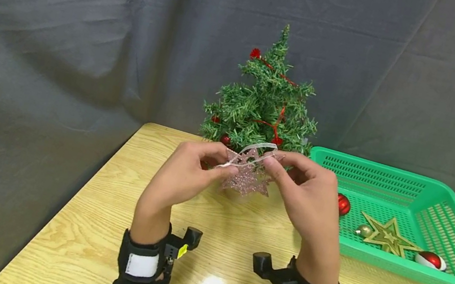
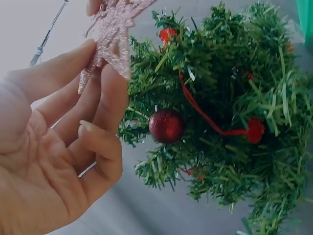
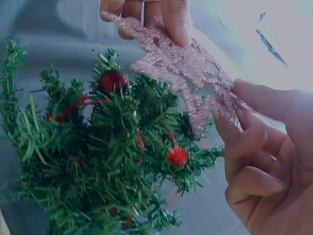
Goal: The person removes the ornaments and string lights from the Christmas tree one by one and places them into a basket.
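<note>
Both hands hold a pink glittery snowflake ornament (image 1: 246, 180) with a white ribbon loop (image 1: 257, 146), in front of a small Christmas tree (image 1: 262, 100). My left hand (image 1: 188, 170) pinches one edge between thumb and fingers, as the left wrist view also shows on the glittery ornament (image 2: 111, 36). Opposite it, my right hand (image 1: 307, 191) pinches the other edge; in the right wrist view its thumb and fingers grip a point of the snowflake (image 3: 186, 68). Red pompoms on cords and a dark red ball (image 2: 166, 126) hang on the tree.
A green plastic basket (image 1: 388, 165) stands on the wooden table (image 1: 96, 210) at the right. Inside lie a gold star (image 1: 389, 236), a red ball (image 1: 343, 204), a small gold ball (image 1: 364, 230) and a red-and-white ball (image 1: 430, 259). A grey cloth (image 1: 64, 57) hangs behind.
</note>
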`<state>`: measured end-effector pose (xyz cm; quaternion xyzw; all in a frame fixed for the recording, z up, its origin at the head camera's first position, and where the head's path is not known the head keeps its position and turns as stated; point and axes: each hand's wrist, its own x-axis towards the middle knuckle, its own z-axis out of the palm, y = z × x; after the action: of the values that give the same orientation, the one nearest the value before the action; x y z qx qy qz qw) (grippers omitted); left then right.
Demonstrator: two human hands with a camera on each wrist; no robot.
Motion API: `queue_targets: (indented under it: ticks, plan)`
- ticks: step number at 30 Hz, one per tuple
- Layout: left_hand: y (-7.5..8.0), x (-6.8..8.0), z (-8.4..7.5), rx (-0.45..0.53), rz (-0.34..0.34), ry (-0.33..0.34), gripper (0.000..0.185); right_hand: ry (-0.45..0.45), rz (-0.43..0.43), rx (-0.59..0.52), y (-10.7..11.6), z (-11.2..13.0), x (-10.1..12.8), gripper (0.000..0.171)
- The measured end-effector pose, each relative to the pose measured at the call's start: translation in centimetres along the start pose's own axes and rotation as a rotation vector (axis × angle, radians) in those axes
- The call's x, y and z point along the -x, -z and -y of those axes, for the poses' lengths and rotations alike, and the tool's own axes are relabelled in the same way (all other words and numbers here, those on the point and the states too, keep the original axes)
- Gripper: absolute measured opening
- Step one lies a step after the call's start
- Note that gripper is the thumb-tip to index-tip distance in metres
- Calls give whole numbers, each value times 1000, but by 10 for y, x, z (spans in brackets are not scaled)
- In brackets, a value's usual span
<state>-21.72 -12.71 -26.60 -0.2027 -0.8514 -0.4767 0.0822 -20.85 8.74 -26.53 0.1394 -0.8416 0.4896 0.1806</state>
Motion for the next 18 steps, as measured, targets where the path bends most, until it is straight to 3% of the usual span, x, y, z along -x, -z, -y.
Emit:
queue_targets:
  ticks: [6,10,15,18]
  plan:
    - [-4,-3,0,167,-29,44,8,-40,147,62,14,-10,-1,28]
    - [-8,-5,0,256,-52,29,9,-75,236,7,23,-18,-1,28]
    - [-12,-7,-2,291,-44,-2,10,-49,236,-121,28,-22,0,20]
    - [-14,-6,-4,288,-25,9,10,-28,211,-132,29,-22,1,18]
